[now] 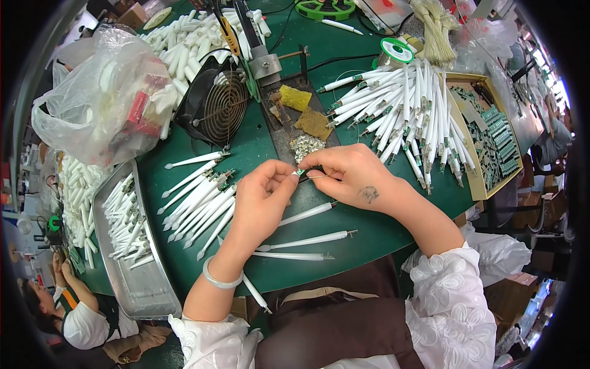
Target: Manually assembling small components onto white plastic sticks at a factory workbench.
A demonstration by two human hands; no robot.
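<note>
My left hand (263,195) pinches a small green circuit board (299,173) between thumb and fingertips. Close against it, my right hand (353,176) is closed, and a thin pale wire (316,176) shows at its thumb and forefinger. The fingers partly hide the board and the wire. Just beyond my fingertips sits a heap of silvery solder bits (305,147). Loose white tapered sticks (307,238) lie under and beside my left wrist. A bundle of similar sticks (200,200), with small green boards at their far ends, spreads left of my left hand.
A black fan (215,104) stands beyond my left hand, near yellow sponges (295,98) and a metal clamp stand (265,67). Right lie a large stick pile (409,114) and a box of circuit boards (495,184). A metal tray (161,270) stands left, near a person (92,323).
</note>
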